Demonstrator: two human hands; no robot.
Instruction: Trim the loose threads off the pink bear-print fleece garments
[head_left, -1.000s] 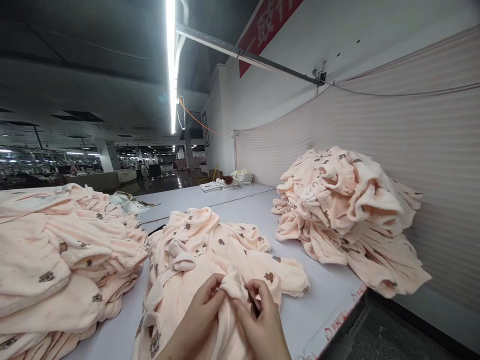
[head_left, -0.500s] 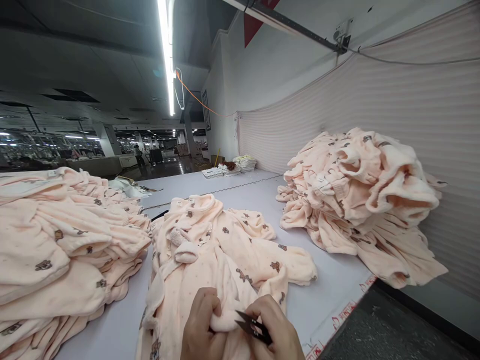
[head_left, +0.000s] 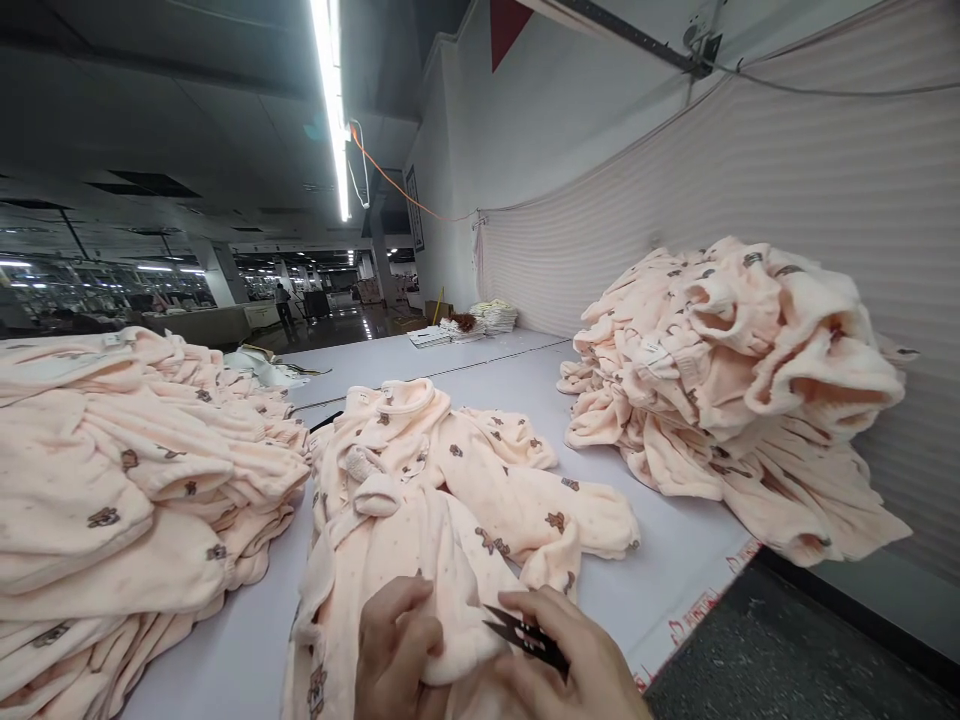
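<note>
A pale pink fleece garment [head_left: 420,540] with small brown bear prints lies spread on the table before me, collar toward the far side. My left hand [head_left: 396,645] is closed on a fold of its lower part. In my right hand [head_left: 574,660] is a pair of black thread snips [head_left: 529,638], the blades parted and pointing left at the gathered fabric. Their tips are close to the cloth; whether they touch it I cannot tell. The right fingers partly cover the snips' handles.
A tall heap of like garments [head_left: 135,500] fills the table's left side. Another pile [head_left: 735,370] stands at the right by the curtained wall. Toward the back are stacked folded cloths [head_left: 491,318]. The table edge [head_left: 694,620] drops to a dark floor on the right.
My right hand with the snips has shifted slightly right, and its fingers have straightened somewhat. The left hand still grips the fabric, a little lower. The whole view has tilted slightly.
</note>
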